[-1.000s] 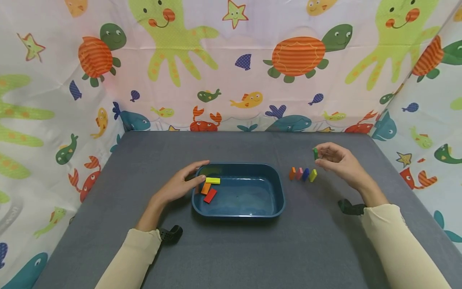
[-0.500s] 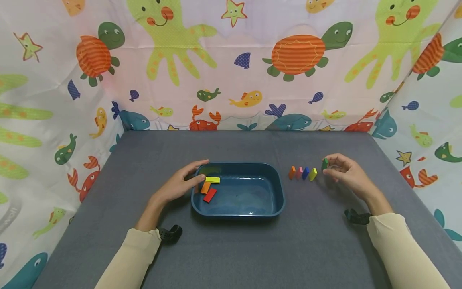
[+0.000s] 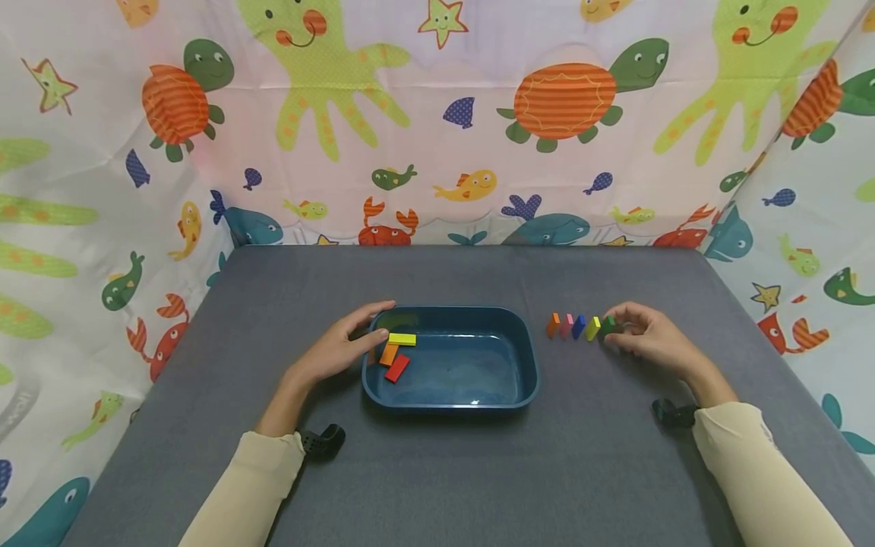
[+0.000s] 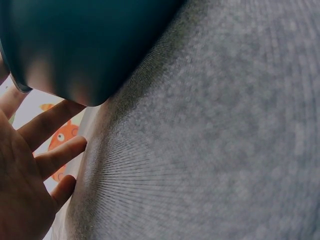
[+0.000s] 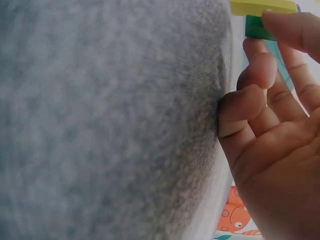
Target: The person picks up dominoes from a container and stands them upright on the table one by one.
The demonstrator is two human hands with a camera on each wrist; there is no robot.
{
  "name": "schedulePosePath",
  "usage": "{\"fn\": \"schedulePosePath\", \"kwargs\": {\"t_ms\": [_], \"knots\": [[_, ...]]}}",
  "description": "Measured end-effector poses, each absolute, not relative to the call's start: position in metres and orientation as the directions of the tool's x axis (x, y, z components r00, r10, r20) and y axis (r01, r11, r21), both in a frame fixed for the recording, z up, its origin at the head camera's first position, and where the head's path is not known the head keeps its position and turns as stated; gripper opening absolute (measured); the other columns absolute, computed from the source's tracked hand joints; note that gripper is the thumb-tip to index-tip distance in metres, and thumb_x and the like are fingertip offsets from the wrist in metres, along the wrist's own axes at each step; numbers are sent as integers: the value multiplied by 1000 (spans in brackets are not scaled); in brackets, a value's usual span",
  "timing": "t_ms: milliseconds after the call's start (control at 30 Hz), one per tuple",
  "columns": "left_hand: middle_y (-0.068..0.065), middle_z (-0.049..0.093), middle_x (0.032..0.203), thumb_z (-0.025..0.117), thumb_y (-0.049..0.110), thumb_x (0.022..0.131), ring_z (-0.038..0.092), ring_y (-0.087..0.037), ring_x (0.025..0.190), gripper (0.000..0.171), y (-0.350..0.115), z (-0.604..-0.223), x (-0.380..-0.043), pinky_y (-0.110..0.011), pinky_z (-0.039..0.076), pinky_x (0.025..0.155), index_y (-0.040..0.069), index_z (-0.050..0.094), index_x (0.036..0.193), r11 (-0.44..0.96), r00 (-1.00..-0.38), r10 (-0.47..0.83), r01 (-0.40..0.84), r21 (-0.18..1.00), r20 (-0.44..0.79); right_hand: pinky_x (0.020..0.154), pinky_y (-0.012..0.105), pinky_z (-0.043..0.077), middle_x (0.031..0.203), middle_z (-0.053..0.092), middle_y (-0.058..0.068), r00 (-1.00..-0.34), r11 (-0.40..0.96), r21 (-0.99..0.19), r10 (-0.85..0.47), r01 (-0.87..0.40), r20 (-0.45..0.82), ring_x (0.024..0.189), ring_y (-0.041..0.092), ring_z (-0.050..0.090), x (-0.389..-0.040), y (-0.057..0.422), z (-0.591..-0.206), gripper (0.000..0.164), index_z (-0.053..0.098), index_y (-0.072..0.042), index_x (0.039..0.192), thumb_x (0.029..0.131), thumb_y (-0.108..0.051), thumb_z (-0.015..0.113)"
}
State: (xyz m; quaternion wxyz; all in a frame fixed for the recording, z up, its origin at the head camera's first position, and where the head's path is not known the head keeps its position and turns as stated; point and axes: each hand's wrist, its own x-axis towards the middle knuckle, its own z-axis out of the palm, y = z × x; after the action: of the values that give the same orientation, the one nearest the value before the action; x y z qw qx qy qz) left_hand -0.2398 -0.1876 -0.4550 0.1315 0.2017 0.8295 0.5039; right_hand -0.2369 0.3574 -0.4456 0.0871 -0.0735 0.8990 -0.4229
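Observation:
My right hand (image 3: 649, 338) pinches a green domino (image 3: 607, 327) between thumb and fingers, at the right end of a row of upright dominoes. In the right wrist view the green domino (image 5: 255, 27) lies close beside the yellow domino (image 5: 260, 7). Leftward from there the row runs yellow (image 3: 592, 329), blue domino (image 3: 579, 327), pink domino (image 3: 567, 326) and orange domino (image 3: 552, 327). My left hand (image 3: 345, 346) rests at the left back corner of a dark blue tray (image 3: 451, 404), thumb over the rim. Its other fingers (image 4: 62, 157) extend outside the wall, nearly straight.
Inside the tray, near its left wall, lie a yellow domino (image 3: 402, 339), an orange domino (image 3: 388, 355) and a red domino (image 3: 397, 369). A grey cloth (image 3: 437, 479) covers the table. Behind it hangs a curtain (image 3: 424, 91) printed with sea animals.
My right hand has carried the green domino from behind the row, first rightward and nearer, then down and left beside the upright yellow domino. The left hand and tray stay put.

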Motion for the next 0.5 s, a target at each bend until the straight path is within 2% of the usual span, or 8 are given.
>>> {"fn": "schedulePosePath", "kwargs": {"t_ms": [233, 400, 500], "knots": [[-6, 49, 147, 59, 40, 103, 68, -25, 80, 55, -188, -456, -240, -42, 51, 92, 34, 40, 155, 414, -885, 465, 199, 888, -19, 56, 27, 46, 112, 64, 18, -972, 654, -750, -226, -101, -66, 65, 7, 53, -239, 355, -448, 30, 62, -4, 119, 93, -13, 73], [-1, 47, 149, 60, 42, 103, 68, -22, 84, 55, -189, -456, -240, -47, 50, 98, 37, 41, 154, 430, -892, 451, 191, 882, -26, 57, 27, 46, 114, 64, 22, -970, 654, -748, -235, -109, -64, 65, 6, 54, -240, 355, -448, 31, 62, -1, 119, 92, -11, 74], [-3, 49, 148, 59, 41, 103, 68, -23, 83, 55, -189, -456, -240, -47, 50, 97, 35, 40, 155, 427, -890, 456, 196, 883, -23, 57, 26, 46, 113, 64, 23, -970, 654, -749, -234, -102, -73, 65, 5, 55, -240, 354, -447, 31, 62, 0, 119, 92, -10, 73]]}}
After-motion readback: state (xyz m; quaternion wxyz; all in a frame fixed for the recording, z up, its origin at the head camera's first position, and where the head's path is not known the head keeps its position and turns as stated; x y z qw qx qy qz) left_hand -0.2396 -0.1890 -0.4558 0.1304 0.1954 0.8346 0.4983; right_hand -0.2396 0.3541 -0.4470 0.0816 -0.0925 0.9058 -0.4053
